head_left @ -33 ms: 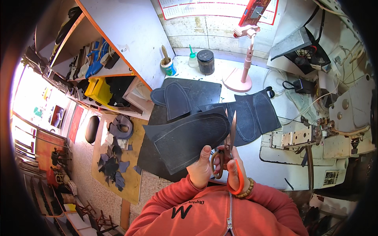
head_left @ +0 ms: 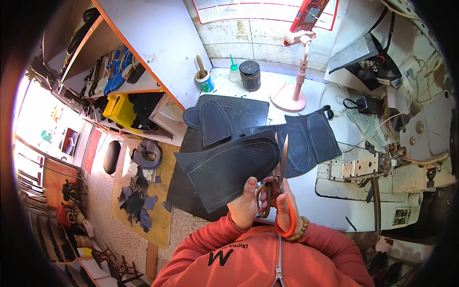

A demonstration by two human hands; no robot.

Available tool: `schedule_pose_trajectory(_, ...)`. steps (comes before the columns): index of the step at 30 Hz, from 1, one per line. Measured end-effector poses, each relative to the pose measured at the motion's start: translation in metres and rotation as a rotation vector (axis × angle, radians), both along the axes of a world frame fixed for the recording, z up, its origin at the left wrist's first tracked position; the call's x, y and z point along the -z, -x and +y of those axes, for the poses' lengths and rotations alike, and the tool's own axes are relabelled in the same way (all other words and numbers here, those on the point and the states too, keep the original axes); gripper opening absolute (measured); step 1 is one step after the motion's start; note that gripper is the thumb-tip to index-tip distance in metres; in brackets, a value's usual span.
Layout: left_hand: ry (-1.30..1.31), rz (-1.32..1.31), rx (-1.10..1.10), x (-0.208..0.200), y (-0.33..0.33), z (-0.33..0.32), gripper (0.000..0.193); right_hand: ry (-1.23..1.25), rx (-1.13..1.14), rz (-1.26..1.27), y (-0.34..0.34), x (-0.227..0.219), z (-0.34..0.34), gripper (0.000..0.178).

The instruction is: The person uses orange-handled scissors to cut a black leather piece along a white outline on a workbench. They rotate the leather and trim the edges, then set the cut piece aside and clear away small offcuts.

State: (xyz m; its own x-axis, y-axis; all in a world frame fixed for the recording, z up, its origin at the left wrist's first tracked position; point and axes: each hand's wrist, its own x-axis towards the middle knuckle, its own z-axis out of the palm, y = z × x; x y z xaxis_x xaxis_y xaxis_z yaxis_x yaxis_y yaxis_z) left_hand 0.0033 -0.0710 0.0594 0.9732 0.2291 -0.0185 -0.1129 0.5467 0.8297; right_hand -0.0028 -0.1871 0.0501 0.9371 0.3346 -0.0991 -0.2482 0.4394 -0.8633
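My left hand (head_left: 243, 204) grips a black leather piece (head_left: 229, 167) by its lower edge, thumb on top. A pale stitched line traces a rounded outline on it. My right hand (head_left: 287, 210) is closed around scissors (head_left: 283, 165), fingers at the handles, one of which is orange. The slightly parted blades point away from me, at the leather's rounded right end. Beyond lie more black stitched pieces (head_left: 306, 143), partly covered by the held one. Two cut rounded pieces (head_left: 213, 122) overlap on a dark mat (head_left: 248, 106).
A sewing machine (head_left: 368, 165) stands at the right of the white table. Along the back are a pink phone stand (head_left: 292, 95), a dark jar (head_left: 250, 76), a green-tipped bottle (head_left: 234, 72) and a glue pot with brush (head_left: 204, 80). Scraps (head_left: 138, 196) lie on a board at lower left.
The held leather and the scissors have shifted very slightly to the right. Everything else looks the same.
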Motion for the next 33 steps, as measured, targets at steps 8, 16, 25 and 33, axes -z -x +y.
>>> schedule_pose_trajectory(8, 0.004, -0.137, -0.165, 0.002, -0.009, 0.008, 0.035, 0.125, -0.03, 0.044, 0.0, 0.004, -0.017, 0.091)
schedule_pose_trajectory(16, -0.016, -0.208, -0.15, 0.006, -0.02, 0.04, 0.042, 0.184, -0.189, -0.097, -0.006, 0.012, -0.03, 0.089)
schedule_pose_trajectory(25, -0.085, -0.161, -0.167, 0.004, -0.021, 0.046, 0.032, 0.297, -0.234, -0.158, -0.008, 0.014, -0.036, 0.084)
schedule_pose_trajectory(33, -0.11, -0.14, -0.122, 0.006, -0.019, 0.046, 0.031, 0.289, -0.227, -0.11, -0.009, 0.012, -0.037, 0.083)
